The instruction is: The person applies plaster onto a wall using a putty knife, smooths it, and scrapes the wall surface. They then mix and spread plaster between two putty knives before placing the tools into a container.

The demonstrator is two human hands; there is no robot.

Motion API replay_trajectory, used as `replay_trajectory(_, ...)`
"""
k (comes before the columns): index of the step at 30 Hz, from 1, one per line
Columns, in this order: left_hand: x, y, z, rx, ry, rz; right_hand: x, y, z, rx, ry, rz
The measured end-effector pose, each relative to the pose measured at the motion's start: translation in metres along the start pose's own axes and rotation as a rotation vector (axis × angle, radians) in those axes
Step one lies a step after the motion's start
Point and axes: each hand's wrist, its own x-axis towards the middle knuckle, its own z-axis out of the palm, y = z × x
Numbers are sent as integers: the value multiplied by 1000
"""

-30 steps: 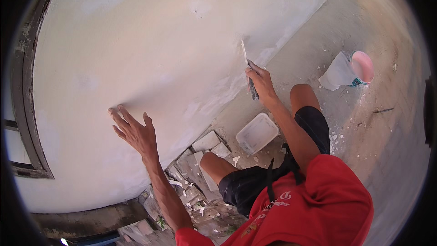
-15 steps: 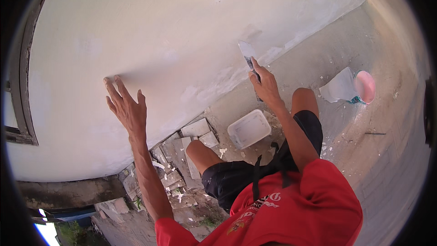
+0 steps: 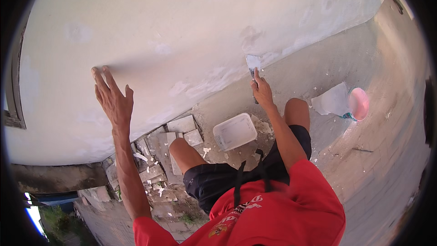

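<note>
My right hand [image 3: 262,91] grips a putty knife [image 3: 253,62] by its dark handle, with the index finger stretched along it. The broad pale blade points at the lower part of the cream wall [image 3: 150,13], close under a greyish damp-looking patch [image 3: 250,38]; whether it touches cannot be told. Fingers spread, my left hand [image 3: 114,102] rests its fingertips against the wall farther left and holds nothing. White filler patches [image 3: 195,84] mark the wall between the hands and along its foot. Below the right hand, a white rectangular tub [image 3: 236,132] sits on the ground.
To the right a pink-lined bucket [image 3: 358,105] lies tipped beside a pale sheet or bag [image 3: 331,100]. Broken tiles [image 3: 182,124] and white flakes litter the ground by my knee. A window frame [image 3: 16,82] edges the wall at far left. A thin stick [image 3: 363,150] lies on the paving.
The putty knife has turned, its blade now showing broader and nearer the wall's foot. My left hand stays on the wall. The whole view has shifted somewhat.
</note>
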Motion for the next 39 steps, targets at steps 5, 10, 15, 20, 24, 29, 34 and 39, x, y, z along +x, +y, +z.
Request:
replay_trajectory(5,-4,-10,-1,4,-24,45,37,-71,-67,1215,120,616)
replay_trajectory(10,0,-4,0,-18,11,51,74,-152,-87,1328,136,569)
replay_trajectory(15,-1,-2,0,-21,21,33,34,-186,-67,906,-67,368)
replay_trajectory(20,-2,-7,1,-34,0,22,29,-124,-78,761,91,336)
replay_trajectory(24,-4,-7,-1,-38,-4,6,54,-109,-74,263,185,70)
replay_trajectory(29,-1,-3,2,-45,22,25,18,-77,-32,23,11,49)
replay_trajectory(34,-1,-8,1,-28,-11,6,12,-57,-70,-134,36,-57)
replay_trajectory(39,-1,-4,2,-34,27,28,62,-52,-107,-332,128,-219)
